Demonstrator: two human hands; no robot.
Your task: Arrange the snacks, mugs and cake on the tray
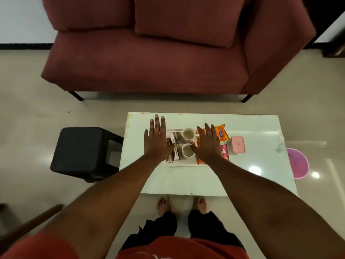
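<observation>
A white tray (183,164) lies on the low white table (196,180). Two white mugs stand on it, one at the back (188,133) and one in front (187,151). Brown cake slices or bars (172,144) lie in its left part. Orange snack packets (221,132) and a pink packet (225,153) lie at its right side. My left hand (156,141) hovers flat with straight fingers over the tray's left edge. Over the right edge and the snacks, my right hand (207,144) is spread flat too. Neither hand holds anything.
A pink lidded box (238,144) sits on the table right of the snacks. A black stool (84,152) stands left of the table, a maroon sofa (149,58) behind it, and a pink bin (297,163) on the floor at the right. My bare feet are at the near edge.
</observation>
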